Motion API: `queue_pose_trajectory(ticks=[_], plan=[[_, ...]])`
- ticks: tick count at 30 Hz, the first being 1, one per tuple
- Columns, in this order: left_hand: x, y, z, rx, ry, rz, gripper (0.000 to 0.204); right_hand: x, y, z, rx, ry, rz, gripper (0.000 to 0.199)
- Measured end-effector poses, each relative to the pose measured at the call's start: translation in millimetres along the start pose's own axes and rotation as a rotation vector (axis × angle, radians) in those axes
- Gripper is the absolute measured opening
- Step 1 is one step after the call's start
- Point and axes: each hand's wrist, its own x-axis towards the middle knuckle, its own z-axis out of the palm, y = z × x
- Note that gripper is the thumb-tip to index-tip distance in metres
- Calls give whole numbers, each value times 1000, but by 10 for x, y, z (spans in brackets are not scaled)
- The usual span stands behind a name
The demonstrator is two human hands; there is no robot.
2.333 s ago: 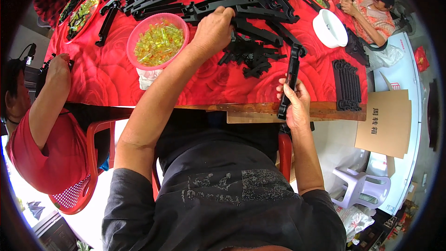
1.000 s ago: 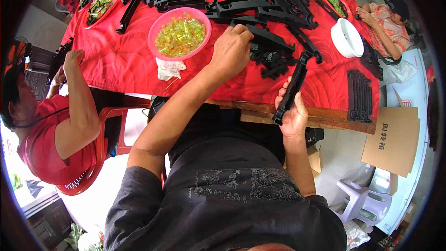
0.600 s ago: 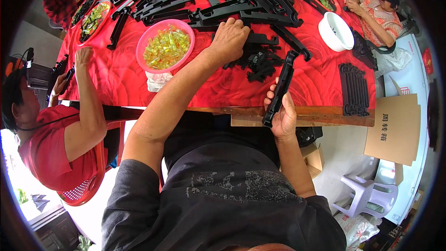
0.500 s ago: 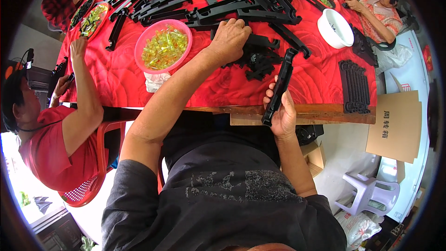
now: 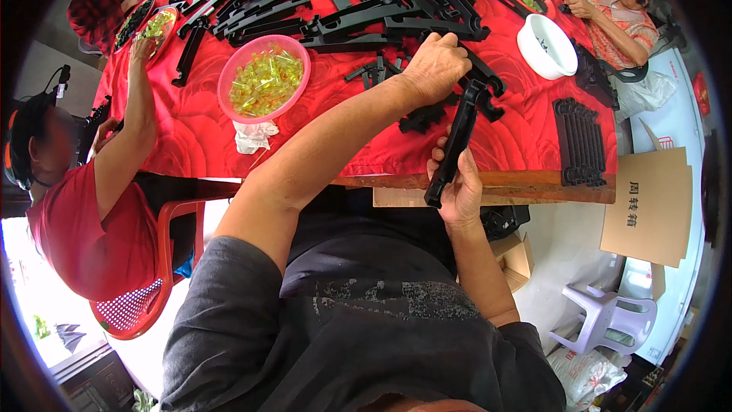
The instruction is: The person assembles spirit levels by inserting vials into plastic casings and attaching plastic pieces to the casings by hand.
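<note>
My right hand (image 5: pixel 462 192) is wrapped round a long black plastic bracket (image 5: pixel 456 141) and holds it tilted up over the table's front edge. Beyond it, my left hand (image 5: pixel 438 67) reaches across with its fingers curled down on another black plastic bracket (image 5: pixel 483 76), which shows only to the right of the fingers. Its grip is partly hidden beneath the hand. Small black plastic parts (image 5: pixel 375 71) lie to the left of that hand, and a dark cluster of them (image 5: pixel 419 120) sits below its wrist.
A large heap of black brackets (image 5: pixel 366 15) covers the back of the red-covered table (image 5: pixel 335 149). A pink bowl (image 5: pixel 267 80) of yellow-clear pieces stands left, a white bowl (image 5: pixel 547 46) right. Stacked brackets (image 5: pixel 581 141) line the right edge. Other people sit left and right.
My left hand has moved right with a bracket, uncovering small black parts where it was. My right hand and its bracket have barely shifted. The person at left has reached up to a plate.
</note>
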Motion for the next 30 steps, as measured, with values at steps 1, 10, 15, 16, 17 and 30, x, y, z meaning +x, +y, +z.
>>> queue_pose_trajectory(ticks=[1,10,15,16,17,30], plan=[[4,-7,33,-3,-1,1,14,0,4,2,1,4,6,54],[-49,-105,256,-240,-83,-126,20,32,4,-7,34,-40,-10,46],[-349,114,113,-307,114,-281,24,57,3,2,33,-52,-19,47],[-396,177,85,-302,44,-300,28,52,6,-9,28,-48,-21,48],[-457,201,87,-310,6,-255,37,44,11,-7,28,-48,-14,48],[-621,248,91,-144,97,-310,40,78,-19,-26,8,-73,-31,58]])
